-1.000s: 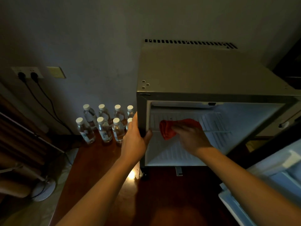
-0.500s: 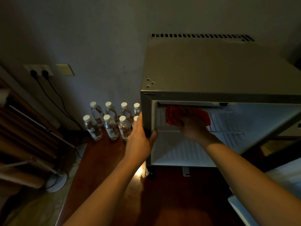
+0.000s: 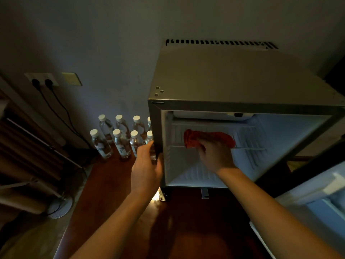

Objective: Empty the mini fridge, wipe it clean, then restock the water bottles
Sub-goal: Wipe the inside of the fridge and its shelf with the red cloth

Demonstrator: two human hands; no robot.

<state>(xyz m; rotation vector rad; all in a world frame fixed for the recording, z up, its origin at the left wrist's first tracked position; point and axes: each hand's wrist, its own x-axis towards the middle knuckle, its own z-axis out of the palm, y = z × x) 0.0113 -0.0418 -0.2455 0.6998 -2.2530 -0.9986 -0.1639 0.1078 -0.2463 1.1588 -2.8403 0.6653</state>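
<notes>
Eight water bottles (image 3: 119,139) with white caps are standing in two rows on the dark wooden floor (image 3: 112,199), just beside the mini fridge's (image 3: 233,79) left outer wall, near the wall behind it. Inside the fridge, which is sitting with its door (image 3: 315,200) swung open to its right, the right hand (image 3: 216,156) is pressing a red cloth (image 3: 192,139) against the wire shelf (image 3: 250,146) in the upper part of the white interior; the fingers are curling over the cloth and bunching it beneath them. The cloth is lying on the left half of that shelf, touching its front rail. No bottles are showing in the part of the fridge's cavity that is in view. At the fridge's left front edge, the left hand (image 3: 147,169) is gripping the frame, thumb hooking round toward the inside and fingers wrapping the outer side. Left of the fridge, on the wall, two black plugs (image 3: 42,82) are sitting in a socket, their cords hanging down toward the floor.
</notes>
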